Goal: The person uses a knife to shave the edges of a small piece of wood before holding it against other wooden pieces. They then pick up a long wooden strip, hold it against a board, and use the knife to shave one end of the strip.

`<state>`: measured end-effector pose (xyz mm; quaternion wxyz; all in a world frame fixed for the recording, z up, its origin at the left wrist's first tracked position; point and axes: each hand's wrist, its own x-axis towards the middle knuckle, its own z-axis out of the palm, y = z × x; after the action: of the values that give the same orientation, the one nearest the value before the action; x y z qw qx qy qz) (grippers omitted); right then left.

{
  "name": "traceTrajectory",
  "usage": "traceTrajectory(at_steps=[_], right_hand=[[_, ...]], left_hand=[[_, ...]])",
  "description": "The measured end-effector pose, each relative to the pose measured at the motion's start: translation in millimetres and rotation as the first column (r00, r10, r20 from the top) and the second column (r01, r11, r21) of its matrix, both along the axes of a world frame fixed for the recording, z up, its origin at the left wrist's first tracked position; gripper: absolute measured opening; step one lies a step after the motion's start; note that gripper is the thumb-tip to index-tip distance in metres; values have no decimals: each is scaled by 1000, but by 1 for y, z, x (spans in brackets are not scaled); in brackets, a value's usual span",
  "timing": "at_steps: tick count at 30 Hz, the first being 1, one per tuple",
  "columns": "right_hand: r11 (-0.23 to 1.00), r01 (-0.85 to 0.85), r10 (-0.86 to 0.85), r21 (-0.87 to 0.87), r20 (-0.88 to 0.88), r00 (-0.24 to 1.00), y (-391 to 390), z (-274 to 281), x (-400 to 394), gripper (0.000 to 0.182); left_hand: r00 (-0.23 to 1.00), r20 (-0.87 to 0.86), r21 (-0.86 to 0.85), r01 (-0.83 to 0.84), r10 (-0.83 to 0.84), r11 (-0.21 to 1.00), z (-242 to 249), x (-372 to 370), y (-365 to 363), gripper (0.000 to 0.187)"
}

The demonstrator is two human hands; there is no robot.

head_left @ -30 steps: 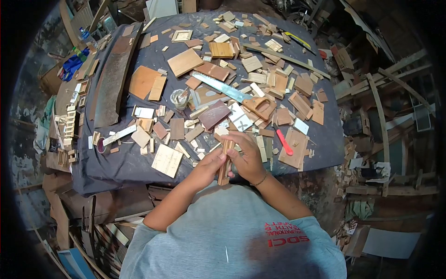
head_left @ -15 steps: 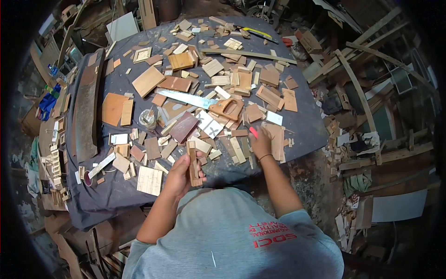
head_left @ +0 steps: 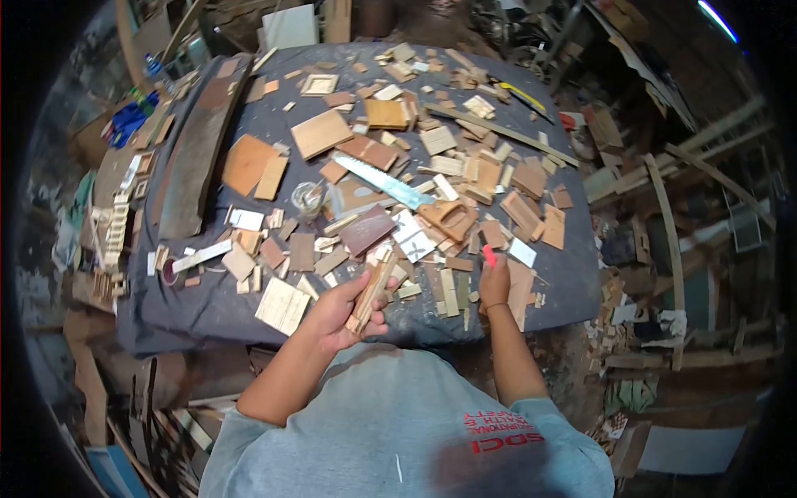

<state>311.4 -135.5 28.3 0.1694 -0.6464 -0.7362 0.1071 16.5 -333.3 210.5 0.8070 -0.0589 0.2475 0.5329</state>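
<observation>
My left hand (head_left: 344,315) is wrapped round a narrow wooden piece (head_left: 373,290), held tilted above the near edge of the table. My right hand (head_left: 495,280) is closed on a red object (head_left: 489,255), only part of which shows, over the table's right side near a pale board (head_left: 516,292). Between and beyond my hands lies a handsaw (head_left: 449,217) with a wooden handle, its blade pointing to the back left. Just past my left hand are a dark reddish-brown block (head_left: 367,230) and white tiles with black marks (head_left: 413,238).
Wood offcuts cover much of the dark table cloth (head_left: 249,319). A glass jar (head_left: 307,197) stands left of the saw, and a long dark plank (head_left: 199,149) runs along the left. At the back right lies a yellow cutter (head_left: 525,98). Scrap wood surrounds the table.
The view has shifted, so the table's contents appear further right. My left hand has turned the wooden piece, which now leans and shows another side. My right hand still holds the red object.
</observation>
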Motion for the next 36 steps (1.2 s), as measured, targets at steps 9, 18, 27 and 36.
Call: traceTrajectory(at_steps=[9, 18, 27, 36], right_hand=[[785, -594, 576, 177, -562, 594, -105, 222, -102, 24], [618, -770, 753, 157, -401, 522, -121, 240, -127, 19], [589, -766, 789, 256, -386, 478, -135, 227, -139, 34], [605, -726, 796, 327, -250, 551, -155, 206, -141, 39]], left_hand=[[1000, 15, 176, 12, -15, 984, 19, 0, -15, 40], [916, -365, 284, -57, 164, 957, 46, 10, -28, 31], [851, -481, 383, -14, 213, 924, 37, 16, -44, 25], [783, -620, 297, 172, 53, 939, 37, 1, -64, 20]])
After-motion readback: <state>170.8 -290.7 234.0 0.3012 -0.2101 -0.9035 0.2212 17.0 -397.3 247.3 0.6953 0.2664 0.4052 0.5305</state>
